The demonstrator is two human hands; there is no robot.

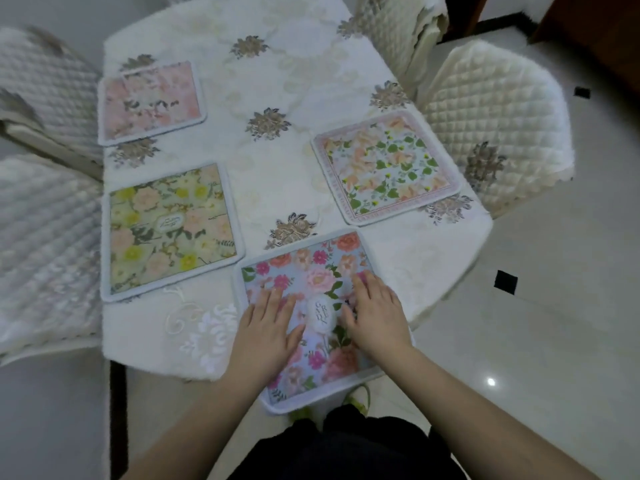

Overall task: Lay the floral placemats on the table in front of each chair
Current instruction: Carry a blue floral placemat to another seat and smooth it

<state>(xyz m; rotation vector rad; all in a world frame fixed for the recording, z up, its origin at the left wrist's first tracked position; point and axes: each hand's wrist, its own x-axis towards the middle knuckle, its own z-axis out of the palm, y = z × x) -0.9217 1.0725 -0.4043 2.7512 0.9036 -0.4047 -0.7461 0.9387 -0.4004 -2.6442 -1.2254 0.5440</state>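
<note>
Several floral placemats lie on the white-clothed table [277,174]. A blue one with pink and orange flowers [311,268] lies at the near edge, its front part hanging past the table. My left hand [266,327] and my right hand [377,313] rest flat on it, palms down, fingers spread, either side of its white oval label. A yellow-green mat [169,230] lies at the left. A pale pink mat [152,102] sits at the far left. A white mat with peach flowers and green leaves [388,168] lies at the right.
Quilted white chairs stand around the table: two at the left [45,244] [45,84], one at the right [491,123], one at the far right corner [401,32]. The floor is glossy pale tile with small black squares [505,281]. My dark trousers show below.
</note>
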